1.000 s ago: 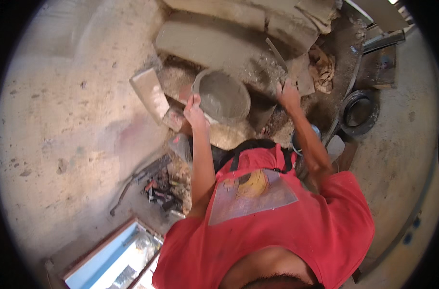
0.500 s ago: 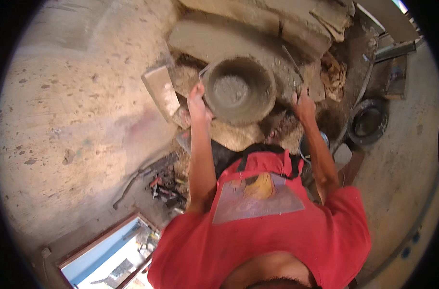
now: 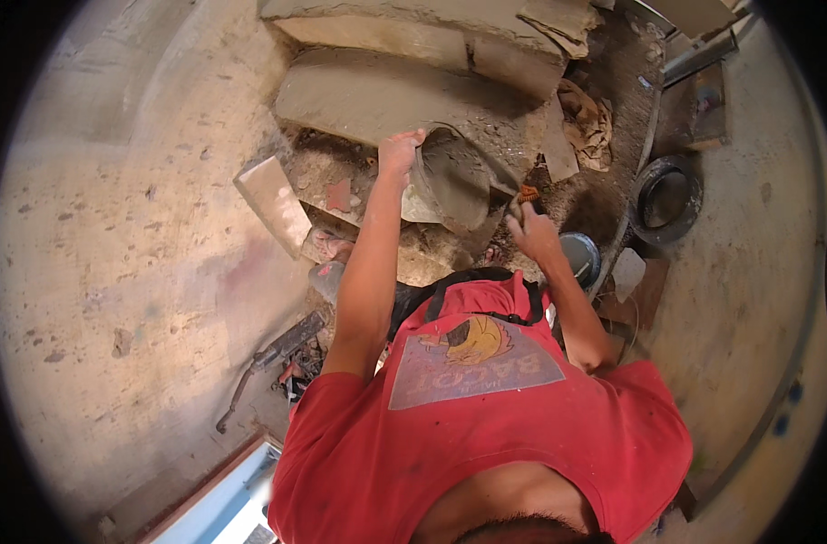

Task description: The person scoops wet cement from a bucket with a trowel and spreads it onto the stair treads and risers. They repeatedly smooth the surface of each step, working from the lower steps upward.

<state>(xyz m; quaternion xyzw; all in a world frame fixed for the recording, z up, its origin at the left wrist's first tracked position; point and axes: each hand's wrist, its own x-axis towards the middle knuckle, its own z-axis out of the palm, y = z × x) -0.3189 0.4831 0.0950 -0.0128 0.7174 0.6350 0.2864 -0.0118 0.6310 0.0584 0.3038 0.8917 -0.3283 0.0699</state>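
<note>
My left hand [image 3: 398, 156] grips the rim of a grey, mortar-smeared bucket [image 3: 459, 181], which is tipped onto its side with its mouth turned to the right. Wet-looking grey residue coats its inner wall. My right hand [image 3: 535, 234] is closed round a trowel [image 3: 499, 175], whose thin blade reaches up and left to the bucket's mouth. An orange piece shows just above those fingers. Beyond the bucket lies a grey mortar-covered step [image 3: 386, 95]. Mortar and rubble lie on its right part.
A pale tile [image 3: 276, 204] leans by the left wall. To the right are a second bucket [image 3: 580, 257], a round black rubber tub [image 3: 666, 199] and a crumpled brown sack [image 3: 586, 125]. Tools, including a dark bar [image 3: 291, 337], lie at lower left. Another step rises behind.
The bucket has gone from upright, with its inside facing up, to tipped on its side. My left hand has risen along its rim. My right hand has come lower and left with the trowel.
</note>
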